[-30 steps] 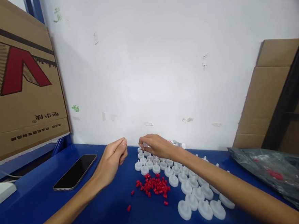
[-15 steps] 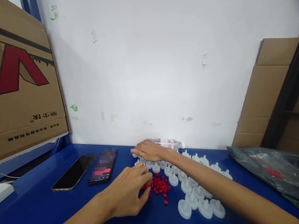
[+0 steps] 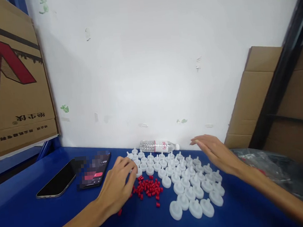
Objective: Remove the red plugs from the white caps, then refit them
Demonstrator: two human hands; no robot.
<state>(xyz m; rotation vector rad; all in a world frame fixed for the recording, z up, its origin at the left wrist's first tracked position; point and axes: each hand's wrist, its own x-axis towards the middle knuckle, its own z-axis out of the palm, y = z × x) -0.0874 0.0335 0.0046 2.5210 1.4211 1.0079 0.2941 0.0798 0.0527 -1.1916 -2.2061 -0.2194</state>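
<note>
My left hand (image 3: 119, 183) is low over the blue table, its fingers loosely curled and its thumb apart, with nothing visible in it. Its fingertips are beside a pile of small red caps (image 3: 147, 187) and the nearest white plastic pieces. Those white pieces (image 3: 177, 187) are round discs with a short spout on top, spread in a wide group across the middle. Out to the right, my right hand (image 3: 213, 152) is held above the table behind the group's right edge. Its fingers are stretched out and hold nothing.
A clear plastic bottle (image 3: 159, 146) lies on its side against the white wall. Two phones lie at left, one with a dark screen (image 3: 59, 178), one with a lit screen (image 3: 95, 172). A dark plastic bag (image 3: 277, 170) is at right. Cardboard (image 3: 251, 99) leans behind it; a large carton (image 3: 15, 98) stands left.
My right hand has moved right, away from the bottle and the far-left white pieces, uncovering them. My left hand has shifted slightly left and back from the red caps. The view has turned a little right.
</note>
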